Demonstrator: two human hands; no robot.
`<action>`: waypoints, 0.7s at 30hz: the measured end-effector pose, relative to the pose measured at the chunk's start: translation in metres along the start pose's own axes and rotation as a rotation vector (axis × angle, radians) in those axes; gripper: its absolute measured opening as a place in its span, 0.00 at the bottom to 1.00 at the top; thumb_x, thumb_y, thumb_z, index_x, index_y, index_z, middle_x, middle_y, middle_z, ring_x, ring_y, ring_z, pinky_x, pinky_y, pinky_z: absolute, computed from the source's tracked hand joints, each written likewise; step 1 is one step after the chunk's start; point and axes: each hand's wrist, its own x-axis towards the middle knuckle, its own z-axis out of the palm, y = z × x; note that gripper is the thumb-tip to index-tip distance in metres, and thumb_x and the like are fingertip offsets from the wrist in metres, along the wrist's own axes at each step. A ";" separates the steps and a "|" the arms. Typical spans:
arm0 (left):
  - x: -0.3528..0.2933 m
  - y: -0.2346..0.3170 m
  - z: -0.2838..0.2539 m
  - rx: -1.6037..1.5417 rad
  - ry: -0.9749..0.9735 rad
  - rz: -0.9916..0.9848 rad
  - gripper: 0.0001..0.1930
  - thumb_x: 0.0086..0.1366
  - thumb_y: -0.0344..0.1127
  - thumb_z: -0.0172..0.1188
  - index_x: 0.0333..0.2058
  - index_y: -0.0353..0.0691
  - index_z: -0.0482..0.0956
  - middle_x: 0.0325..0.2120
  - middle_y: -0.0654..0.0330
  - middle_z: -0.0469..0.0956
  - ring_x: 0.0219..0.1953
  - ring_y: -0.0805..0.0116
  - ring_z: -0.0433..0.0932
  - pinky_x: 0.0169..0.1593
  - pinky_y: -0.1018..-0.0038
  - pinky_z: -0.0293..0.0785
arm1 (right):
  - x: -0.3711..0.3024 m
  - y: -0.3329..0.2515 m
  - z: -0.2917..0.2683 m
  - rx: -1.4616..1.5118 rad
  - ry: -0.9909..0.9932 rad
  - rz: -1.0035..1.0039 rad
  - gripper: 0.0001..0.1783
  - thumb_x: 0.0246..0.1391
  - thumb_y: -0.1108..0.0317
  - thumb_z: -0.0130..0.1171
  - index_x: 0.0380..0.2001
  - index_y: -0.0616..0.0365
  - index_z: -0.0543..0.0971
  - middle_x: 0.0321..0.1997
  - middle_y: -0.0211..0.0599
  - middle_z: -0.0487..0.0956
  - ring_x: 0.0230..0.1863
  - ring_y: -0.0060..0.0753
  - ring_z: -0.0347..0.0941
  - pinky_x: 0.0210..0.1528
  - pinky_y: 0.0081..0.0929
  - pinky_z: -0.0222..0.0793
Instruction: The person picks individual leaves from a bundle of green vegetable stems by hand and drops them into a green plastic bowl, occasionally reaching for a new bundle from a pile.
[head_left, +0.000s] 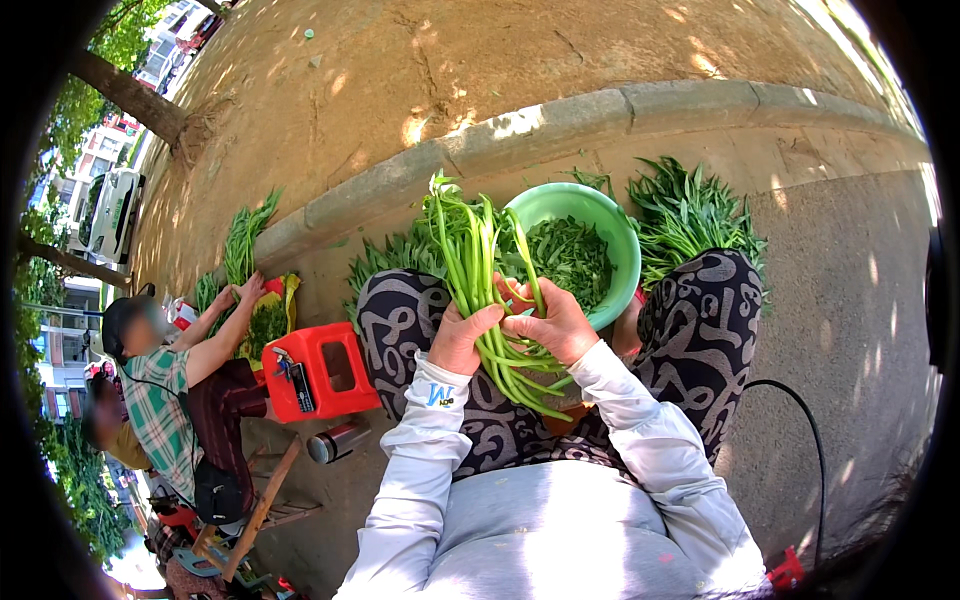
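My left hand (464,338) is closed around a bunch of water spinach (470,260), held over my lap. The long pale green stems hang down toward me, and the upper ends point away. Close beside it, my right hand (558,322) pinches some stems of the same bunch with thumb and fingers. Just beyond my hands stands a light green basin (622,225), with loose torn leaves (572,262) inside. A pile of leafy greens (690,215) lies right of the basin. More greens (400,255) lie on the ground to its left, partly hidden by my knee.
At left stands a red plastic stool (345,400) with small items on top, and a metal flask (338,442) lies near it. A seated co-worker (170,390) handles greens (248,235) over a yellow bag (290,290). Beyond runs a stone curb (580,118). A black cable (815,440) curves at right.
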 end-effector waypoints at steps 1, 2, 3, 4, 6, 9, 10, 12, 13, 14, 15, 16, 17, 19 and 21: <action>0.001 -0.001 0.000 0.010 -0.005 0.005 0.20 0.56 0.26 0.58 0.49 0.41 0.70 0.44 0.59 0.74 0.47 0.66 0.74 0.47 0.69 0.73 | 0.001 0.005 -0.001 0.021 -0.007 -0.028 0.18 0.46 0.74 0.63 0.39 0.63 0.68 0.37 0.32 0.75 0.36 0.21 0.72 0.35 0.21 0.70; 0.001 -0.003 -0.002 0.020 -0.009 0.011 0.20 0.57 0.26 0.58 0.49 0.41 0.70 0.45 0.59 0.74 0.47 0.65 0.73 0.47 0.68 0.74 | 0.004 0.013 -0.001 0.043 -0.015 -0.055 0.18 0.46 0.74 0.63 0.40 0.64 0.69 0.36 0.31 0.75 0.35 0.20 0.72 0.36 0.20 0.69; 0.001 -0.002 -0.001 0.031 -0.011 0.020 0.20 0.57 0.26 0.58 0.49 0.41 0.70 0.45 0.59 0.73 0.47 0.65 0.73 0.46 0.68 0.74 | 0.005 0.015 -0.001 0.065 -0.026 -0.084 0.17 0.47 0.74 0.62 0.40 0.64 0.70 0.35 0.30 0.75 0.34 0.18 0.72 0.36 0.18 0.68; 0.001 -0.002 0.000 0.002 -0.017 0.010 0.20 0.57 0.26 0.58 0.49 0.41 0.70 0.46 0.59 0.73 0.48 0.65 0.73 0.46 0.68 0.74 | 0.005 0.016 -0.002 0.057 -0.031 -0.059 0.16 0.48 0.73 0.61 0.40 0.64 0.71 0.34 0.29 0.75 0.34 0.17 0.71 0.35 0.17 0.67; 0.000 0.000 0.003 -0.057 -0.030 -0.009 0.20 0.56 0.26 0.58 0.49 0.42 0.70 0.48 0.59 0.71 0.48 0.65 0.72 0.46 0.68 0.74 | 0.004 0.012 -0.008 0.042 -0.036 -0.009 0.13 0.49 0.73 0.60 0.39 0.63 0.73 0.31 0.27 0.75 0.32 0.15 0.69 0.34 0.15 0.65; 0.001 0.001 -0.001 -0.050 0.078 -0.011 0.20 0.56 0.25 0.59 0.49 0.43 0.70 0.50 0.60 0.69 0.49 0.66 0.72 0.45 0.70 0.74 | 0.007 0.008 -0.021 0.124 0.058 -0.058 0.09 0.51 0.72 0.57 0.35 0.64 0.76 0.27 0.25 0.74 0.29 0.14 0.67 0.32 0.14 0.63; 0.002 0.000 -0.003 -0.026 0.110 0.005 0.20 0.56 0.27 0.59 0.49 0.45 0.70 0.47 0.59 0.73 0.46 0.64 0.74 0.46 0.68 0.74 | 0.011 0.013 -0.025 0.198 0.146 -0.127 0.07 0.51 0.72 0.56 0.33 0.64 0.77 0.28 0.25 0.75 0.29 0.14 0.67 0.33 0.14 0.63; 0.004 0.000 -0.009 -0.010 0.069 0.009 0.20 0.57 0.27 0.59 0.50 0.45 0.70 0.42 0.60 0.75 0.41 0.67 0.75 0.43 0.70 0.74 | 0.015 0.012 -0.038 0.215 0.384 -0.218 0.06 0.51 0.74 0.54 0.35 0.61 0.74 0.27 0.25 0.73 0.28 0.16 0.68 0.31 0.13 0.63; 0.004 0.000 -0.011 -0.002 0.050 0.011 0.20 0.57 0.28 0.59 0.50 0.45 0.70 0.40 0.61 0.75 0.39 0.68 0.75 0.42 0.70 0.74 | 0.017 0.011 -0.040 0.365 0.491 -0.275 0.06 0.52 0.75 0.53 0.35 0.60 0.73 0.27 0.26 0.72 0.28 0.17 0.69 0.30 0.13 0.64; 0.005 -0.003 -0.010 0.002 0.056 0.039 0.21 0.57 0.29 0.60 0.50 0.44 0.69 0.35 0.62 0.75 0.32 0.70 0.73 0.38 0.72 0.73 | 0.019 0.009 -0.042 0.452 0.571 -0.336 0.07 0.52 0.75 0.52 0.36 0.59 0.72 0.28 0.27 0.71 0.27 0.17 0.68 0.28 0.13 0.63; 0.005 -0.002 -0.012 0.020 0.052 0.058 0.21 0.58 0.30 0.60 0.51 0.44 0.69 0.35 0.62 0.75 0.32 0.71 0.73 0.38 0.72 0.73 | 0.019 0.002 -0.041 0.540 0.646 -0.396 0.07 0.53 0.75 0.52 0.37 0.58 0.71 0.30 0.28 0.71 0.26 0.17 0.68 0.26 0.12 0.63; 0.005 -0.002 -0.015 0.037 0.048 0.077 0.21 0.58 0.31 0.60 0.51 0.44 0.68 0.34 0.62 0.75 0.32 0.71 0.72 0.38 0.72 0.72 | 0.018 0.000 -0.041 0.536 0.620 -0.442 0.08 0.53 0.74 0.52 0.38 0.57 0.71 0.33 0.30 0.72 0.21 0.15 0.66 0.19 0.13 0.60; 0.004 -0.002 -0.017 0.055 0.044 0.096 0.21 0.59 0.32 0.60 0.51 0.44 0.68 0.34 0.62 0.74 0.32 0.71 0.72 0.38 0.72 0.72 | 0.015 -0.004 -0.039 0.545 0.559 -0.416 0.09 0.53 0.74 0.52 0.39 0.57 0.70 0.32 0.30 0.72 0.19 0.15 0.65 0.18 0.14 0.59; 0.005 -0.002 -0.013 0.010 0.043 0.081 0.22 0.59 0.33 0.61 0.52 0.43 0.67 0.33 0.62 0.75 0.31 0.72 0.73 0.37 0.74 0.72 | 0.007 -0.012 -0.035 0.554 0.452 -0.368 0.10 0.53 0.74 0.53 0.40 0.57 0.70 0.30 0.29 0.72 0.16 0.14 0.62 0.15 0.14 0.56; 0.005 -0.003 -0.006 -0.010 0.046 0.061 0.22 0.59 0.34 0.61 0.52 0.42 0.67 0.33 0.63 0.75 0.32 0.73 0.73 0.37 0.75 0.72 | 0.005 -0.006 -0.030 0.461 0.296 -0.227 0.11 0.51 0.73 0.56 0.38 0.57 0.70 0.25 0.26 0.72 0.13 0.12 0.59 0.13 0.13 0.52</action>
